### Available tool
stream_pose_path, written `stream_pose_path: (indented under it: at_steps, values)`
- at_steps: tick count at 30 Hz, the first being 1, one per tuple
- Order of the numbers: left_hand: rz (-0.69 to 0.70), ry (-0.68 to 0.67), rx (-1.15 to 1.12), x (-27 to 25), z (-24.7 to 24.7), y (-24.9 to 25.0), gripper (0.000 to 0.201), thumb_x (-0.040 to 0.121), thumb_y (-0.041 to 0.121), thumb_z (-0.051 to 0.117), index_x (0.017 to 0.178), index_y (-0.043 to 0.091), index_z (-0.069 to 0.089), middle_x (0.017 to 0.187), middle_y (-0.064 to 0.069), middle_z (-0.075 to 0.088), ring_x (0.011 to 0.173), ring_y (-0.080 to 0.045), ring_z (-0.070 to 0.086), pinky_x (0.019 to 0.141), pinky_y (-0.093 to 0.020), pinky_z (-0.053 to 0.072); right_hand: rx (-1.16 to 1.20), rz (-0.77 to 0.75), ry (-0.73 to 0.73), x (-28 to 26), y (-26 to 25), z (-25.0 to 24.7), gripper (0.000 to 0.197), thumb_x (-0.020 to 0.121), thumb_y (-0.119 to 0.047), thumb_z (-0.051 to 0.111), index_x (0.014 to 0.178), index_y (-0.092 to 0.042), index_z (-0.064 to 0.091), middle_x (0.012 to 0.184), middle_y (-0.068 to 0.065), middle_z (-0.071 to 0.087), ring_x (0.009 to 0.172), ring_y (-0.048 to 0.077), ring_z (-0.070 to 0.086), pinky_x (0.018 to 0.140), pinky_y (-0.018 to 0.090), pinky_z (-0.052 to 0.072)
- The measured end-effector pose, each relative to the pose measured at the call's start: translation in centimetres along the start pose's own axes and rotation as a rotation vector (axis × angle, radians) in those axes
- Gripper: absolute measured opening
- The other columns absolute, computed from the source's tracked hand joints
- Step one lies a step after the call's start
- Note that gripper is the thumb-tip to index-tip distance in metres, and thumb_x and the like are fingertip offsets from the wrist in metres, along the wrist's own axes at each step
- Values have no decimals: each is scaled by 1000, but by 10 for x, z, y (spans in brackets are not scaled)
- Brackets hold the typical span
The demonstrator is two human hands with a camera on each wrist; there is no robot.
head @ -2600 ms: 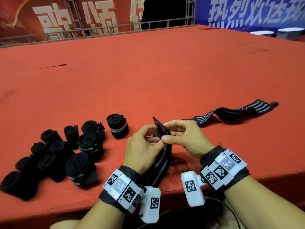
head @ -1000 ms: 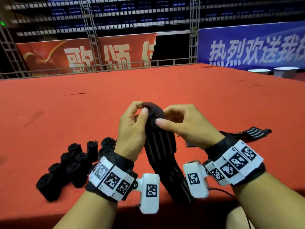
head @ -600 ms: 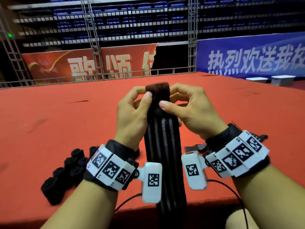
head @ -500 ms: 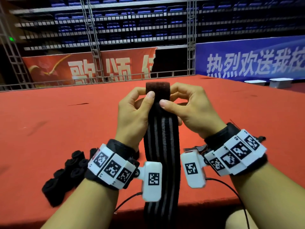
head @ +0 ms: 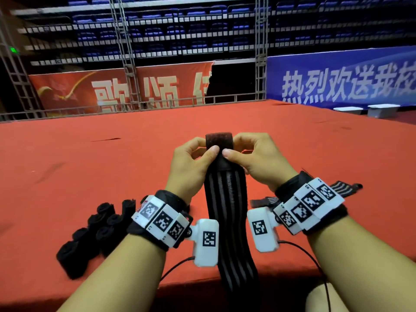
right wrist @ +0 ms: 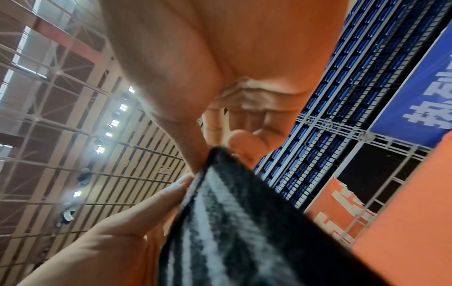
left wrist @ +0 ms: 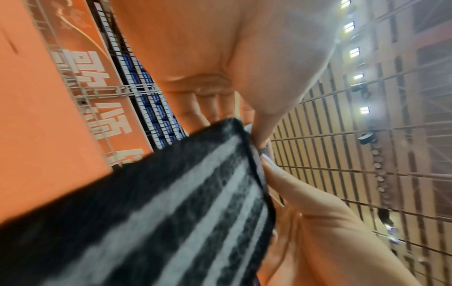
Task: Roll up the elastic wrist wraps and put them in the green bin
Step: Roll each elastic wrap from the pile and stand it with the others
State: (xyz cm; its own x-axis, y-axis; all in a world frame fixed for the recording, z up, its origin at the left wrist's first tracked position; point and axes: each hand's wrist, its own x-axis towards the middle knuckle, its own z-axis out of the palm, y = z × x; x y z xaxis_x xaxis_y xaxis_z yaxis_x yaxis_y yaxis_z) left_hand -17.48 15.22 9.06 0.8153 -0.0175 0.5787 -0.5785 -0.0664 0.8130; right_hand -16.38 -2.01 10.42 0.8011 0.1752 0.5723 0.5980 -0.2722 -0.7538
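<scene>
Since half a second ago, both thumbs have slid inward on the wrap's top end.
Left hand (head: 189, 167) and right hand (head: 258, 161) pinch the striped wrist wrap (head: 227, 212) between them; it hangs down past the red table (head: 90, 167) edge.

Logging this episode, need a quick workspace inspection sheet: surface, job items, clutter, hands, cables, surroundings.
Surface: red carpeted platform, front edge by the person.
Job's things: striped wrist wrap held upright, tail hanging over the edge; pile of rolled wraps on the left; one unrolled wrap lying flat behind the right wrist. Green bin: nothing seen.
Clutter: nothing seen.
Hands: left hand and right hand both pinch the wrap's top end, thumbs in front; fingers curled behind.
Cables: black cable from the right wrist unit, another under the left.
Surroundings: metal railing, red banner, blue banner, empty seating above.
</scene>
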Motion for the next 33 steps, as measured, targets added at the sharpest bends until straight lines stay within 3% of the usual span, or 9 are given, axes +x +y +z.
stream_pose_path:
  at_steps: [4, 10, 13, 16, 21, 24, 27, 30, 33]
  values:
    - [-70, 13, 127, 5, 0, -43, 20, 93, 12, 72, 80, 28, 72, 69, 19, 66, 67, -1, 55, 66, -24, 46, -62, 112, 1, 5, 43, 9, 6, 85, -21, 78, 82, -16, 74, 75, -3, 70, 62, 3, 56, 67, 28, 44]
    - [-181, 28, 206, 23, 7, -104, 17, 92, 18, 74, 80, 30, 74, 60, 15, 57, 56, -1, 48, 57, -17, 38, -154, 279, 46, 15, 103, 23, 11, 84, -25, 80, 79, -17, 74, 61, -6, 56, 54, 6, 47, 59, 24, 39]
    - [-252, 6, 214, 38, 16, -127, 12, 95, 19, 70, 84, 25, 74, 61, 7, 64, 52, -4, 51, 51, -20, 42, -148, 354, 47, 25, 125, 27, 16, 88, -24, 75, 74, -20, 69, 54, -4, 59, 43, 5, 49, 47, 18, 37]
    - [-387, -17, 110, 57, 26, -155, 10, 99, 17, 63, 92, 17, 71, 59, 4, 62, 55, -14, 63, 52, -23, 46, -123, 427, 32, 39, 147, 31, 14, 93, -18, 68, 78, -17, 67, 62, 3, 70, 45, 13, 58, 39, 15, 36]
    - [-461, -15, 51, 77, 35, -194, 12, 101, 14, 59, 93, 18, 67, 73, 1, 73, 70, -13, 73, 59, -20, 52, -140, 482, -20, 59, 189, 39, 3, 92, -16, 67, 95, -16, 69, 76, 1, 77, 76, 17, 75, 68, 36, 59]
    - [-483, 8, 63, 85, 38, -223, 16, 102, 12, 56, 93, 18, 68, 76, 1, 74, 70, -9, 72, 64, -21, 55, -172, 533, -47, 67, 213, 45, 5, 85, -25, 71, 90, -26, 70, 76, 0, 77, 85, 21, 74, 81, 48, 59]
    - [-537, 43, 45, 88, 41, -254, 18, 103, 8, 52, 94, 15, 66, 76, 0, 72, 67, -4, 71, 66, -22, 54, -171, 587, -76, 70, 237, 53, 11, 81, -30, 71, 91, -26, 71, 73, -3, 74, 81, 23, 72, 81, 50, 59]
    - [-620, 58, 43, 85, 46, -282, 19, 103, 5, 51, 92, 14, 63, 78, -1, 71, 65, -2, 70, 68, -22, 54, -149, 656, -161, 70, 257, 60, 13, 85, -21, 71, 98, -21, 70, 69, -1, 70, 71, 18, 65, 85, 53, 57]
    - [-723, 37, 22, 82, 48, -306, 20, 100, 0, 53, 88, 14, 62, 80, -3, 73, 76, -15, 72, 78, -33, 56, -126, 740, -253, 67, 267, 65, 26, 90, -17, 70, 115, -17, 65, 100, 5, 77, 89, 21, 70, 91, 49, 56]
